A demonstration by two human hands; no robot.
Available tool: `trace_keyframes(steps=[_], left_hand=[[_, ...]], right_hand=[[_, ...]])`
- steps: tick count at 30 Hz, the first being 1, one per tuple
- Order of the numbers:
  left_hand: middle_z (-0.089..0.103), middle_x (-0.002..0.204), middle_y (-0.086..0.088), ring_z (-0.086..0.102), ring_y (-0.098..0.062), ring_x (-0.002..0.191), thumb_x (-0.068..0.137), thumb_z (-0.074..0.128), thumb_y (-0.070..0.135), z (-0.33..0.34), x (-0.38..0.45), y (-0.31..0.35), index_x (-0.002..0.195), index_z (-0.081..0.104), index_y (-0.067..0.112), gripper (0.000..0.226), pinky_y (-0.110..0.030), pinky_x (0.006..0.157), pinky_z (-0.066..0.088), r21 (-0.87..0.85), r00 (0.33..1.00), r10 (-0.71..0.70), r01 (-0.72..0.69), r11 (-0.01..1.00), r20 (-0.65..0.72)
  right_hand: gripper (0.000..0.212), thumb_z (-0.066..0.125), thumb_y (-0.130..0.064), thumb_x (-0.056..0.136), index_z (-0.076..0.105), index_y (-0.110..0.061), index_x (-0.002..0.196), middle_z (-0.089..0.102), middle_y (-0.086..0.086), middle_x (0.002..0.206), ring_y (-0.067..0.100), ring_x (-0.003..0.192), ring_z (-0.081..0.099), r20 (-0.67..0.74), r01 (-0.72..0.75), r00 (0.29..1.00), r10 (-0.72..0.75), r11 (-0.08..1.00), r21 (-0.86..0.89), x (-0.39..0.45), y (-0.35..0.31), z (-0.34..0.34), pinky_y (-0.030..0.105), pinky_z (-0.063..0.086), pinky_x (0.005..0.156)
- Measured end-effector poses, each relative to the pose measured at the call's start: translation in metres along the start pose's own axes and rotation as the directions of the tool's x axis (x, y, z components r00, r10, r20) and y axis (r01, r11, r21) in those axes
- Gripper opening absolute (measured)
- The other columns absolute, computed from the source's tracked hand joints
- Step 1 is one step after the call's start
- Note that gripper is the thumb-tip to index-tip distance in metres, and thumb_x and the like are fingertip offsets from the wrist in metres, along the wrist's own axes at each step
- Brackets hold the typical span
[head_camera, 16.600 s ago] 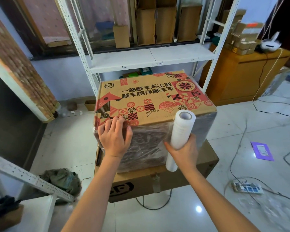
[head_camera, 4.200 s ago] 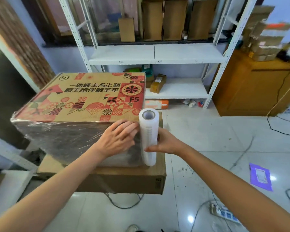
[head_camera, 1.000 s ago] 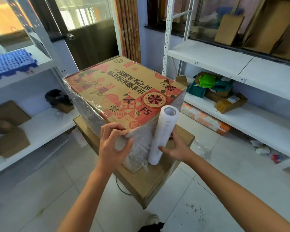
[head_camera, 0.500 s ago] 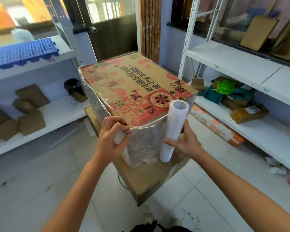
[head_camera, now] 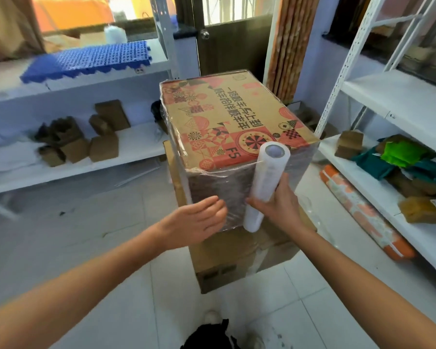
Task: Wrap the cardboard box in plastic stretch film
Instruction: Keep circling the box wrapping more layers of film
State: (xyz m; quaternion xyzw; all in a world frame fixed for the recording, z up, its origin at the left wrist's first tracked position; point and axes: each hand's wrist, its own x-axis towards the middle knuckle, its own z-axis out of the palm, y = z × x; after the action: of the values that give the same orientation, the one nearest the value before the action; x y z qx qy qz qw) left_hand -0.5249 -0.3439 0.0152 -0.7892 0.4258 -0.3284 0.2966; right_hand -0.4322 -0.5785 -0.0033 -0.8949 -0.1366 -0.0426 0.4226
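A brown cardboard box [head_camera: 227,117] with red and black printed patterns stands on a second, plain cardboard box [head_camera: 237,258]. Clear stretch film [head_camera: 217,190] covers its side walls, wrinkled and shiny. My right hand [head_camera: 280,205] grips a white roll of stretch film [head_camera: 266,182], held almost upright against the near face of the box, with film running from the roll to the box. My left hand [head_camera: 199,220] has straight fingers laid flat on the filmed near face, just left of the roll.
White metal shelves [head_camera: 393,102] stand on the right with bags and parcels. A low white shelf [head_camera: 61,167] with small cartons and a blue plastic grid [head_camera: 86,59] is on the left. A door [head_camera: 232,36] is behind the box. White tiled floor surrounds the stack.
I have moved round the box, so a different side faces me. My left hand let go of the film edge it pinched and now lies flat on the wrap. The roll stays in my right hand.
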Motion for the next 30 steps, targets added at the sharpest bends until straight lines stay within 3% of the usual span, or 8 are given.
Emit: trace_keyframes(steps=[3, 8, 15, 18, 21, 24, 28, 30], left_hand=[[0.042, 0.146, -0.006, 0.033, -0.025, 0.138, 0.082, 0.066, 0.029, 0.013, 0.004, 0.018, 0.136, 0.049, 0.017, 0.058, -0.041, 0.116, 0.013, 0.083, 0.925, 0.163, -0.203, 0.976, 0.343], [0.023, 0.154, -0.002, 0.021, -0.021, 0.142, 0.084, 0.056, 0.057, 0.042, 0.013, 0.01, 0.144, 0.027, 0.015, 0.079, -0.043, 0.116, 0.008, 0.203, 0.873, 0.074, -0.193, 0.96, 0.482], [0.017, 0.148, -0.001, 0.026, -0.017, 0.139, 0.08, 0.053, 0.067, 0.057, 0.007, 0.005, 0.14, 0.026, 0.017, 0.082, -0.051, 0.115, -0.007, 0.272, 0.916, 0.016, -0.136, 0.953, 0.401], [0.036, 0.147, 0.002, 0.035, -0.016, 0.136, 0.077, 0.061, 0.061, 0.056, 0.008, 0.007, 0.135, 0.038, 0.016, 0.077, -0.054, 0.113, -0.005, 0.27, 0.928, 0.048, -0.157, 0.95, 0.369], [0.05, 0.139, 0.001, 0.041, -0.02, 0.133, 0.073, 0.072, 0.042, 0.055, 0.007, 0.009, 0.126, 0.059, 0.022, 0.058, -0.047, 0.116, 0.009, 0.098, 0.926, 0.195, -0.238, 0.966, 0.324], [0.043, 0.145, -0.001, 0.035, -0.019, 0.137, 0.076, 0.071, 0.029, 0.066, 0.003, 0.017, 0.135, 0.05, 0.019, 0.064, -0.038, 0.117, 0.02, 0.029, 0.887, 0.372, -0.394, 0.919, 0.275], [0.047, 0.136, 0.026, 0.027, -0.016, 0.14, 0.083, 0.064, 0.048, 0.081, 0.003, 0.029, 0.143, 0.034, 0.021, 0.072, -0.043, 0.117, -0.002, 0.16, 0.906, 0.101, -0.181, 0.97, 0.412], [0.044, 0.141, 0.019, 0.022, -0.021, 0.141, 0.084, 0.062, 0.049, 0.086, -0.001, 0.03, 0.143, 0.031, 0.015, 0.075, -0.05, 0.115, -0.007, 0.213, 0.873, 0.074, -0.198, 0.957, 0.482]], right_hand=[[0.08, 0.083, -0.045, 0.064, 0.034, -0.013, 0.117, 0.053, 0.009, 0.114, 0.03, 0.102, 0.055, 0.026, -0.021, 0.999, 0.022, 0.999, -0.026, 0.0, 0.0, -0.001, 0.031, 0.039, 0.07], [0.084, 0.082, -0.046, 0.065, 0.034, -0.011, 0.125, 0.053, 0.01, 0.119, 0.031, 0.108, 0.055, 0.065, -0.003, 0.998, 0.006, 0.999, -0.053, 0.0, -0.006, -0.005, 0.034, 0.043, 0.073], [0.08, 0.081, -0.036, 0.071, 0.035, -0.01, 0.131, 0.05, 0.011, 0.127, 0.027, 0.115, 0.051, 0.136, 0.043, 0.99, -0.048, 0.998, 0.039, -0.001, -0.01, -0.009, 0.043, 0.048, 0.088], [0.078, 0.08, -0.033, 0.073, 0.035, -0.013, 0.133, 0.049, 0.009, 0.129, 0.024, 0.117, 0.049, 0.184, 0.066, 0.98, -0.076, 0.996, 0.059, -0.004, -0.006, -0.009, 0.044, 0.048, 0.091], [0.077, 0.079, -0.029, 0.076, 0.032, -0.014, 0.136, 0.047, 0.006, 0.132, 0.019, 0.12, 0.047, 0.233, 0.049, 0.969, -0.081, 0.989, 0.138, -0.004, -0.003, -0.012, 0.04, 0.047, 0.096], [0.08, 0.076, -0.026, 0.079, 0.025, -0.018, 0.141, 0.043, 0.0, 0.137, 0.012, 0.125, 0.042, 0.299, 0.057, 0.947, -0.119, 0.977, 0.207, -0.003, 0.001, -0.018, 0.029, 0.042, 0.1], [0.087, 0.073, -0.027, 0.081, 0.016, -0.02, 0.147, 0.035, -0.012, 0.141, 0.0, 0.129, 0.033, 0.32, 0.081, 0.936, -0.148, 0.974, 0.212, -0.003, 0.006, -0.021, 0.015, 0.032, 0.101], [0.089, 0.072, -0.028, 0.082, 0.013, -0.02, 0.148, 0.033, -0.015, 0.141, -0.002, 0.129, 0.033, 0.325, 0.068, 0.936, -0.136, 0.975, 0.213, -0.002, 0.009, -0.02, 0.009, 0.032, 0.099]])
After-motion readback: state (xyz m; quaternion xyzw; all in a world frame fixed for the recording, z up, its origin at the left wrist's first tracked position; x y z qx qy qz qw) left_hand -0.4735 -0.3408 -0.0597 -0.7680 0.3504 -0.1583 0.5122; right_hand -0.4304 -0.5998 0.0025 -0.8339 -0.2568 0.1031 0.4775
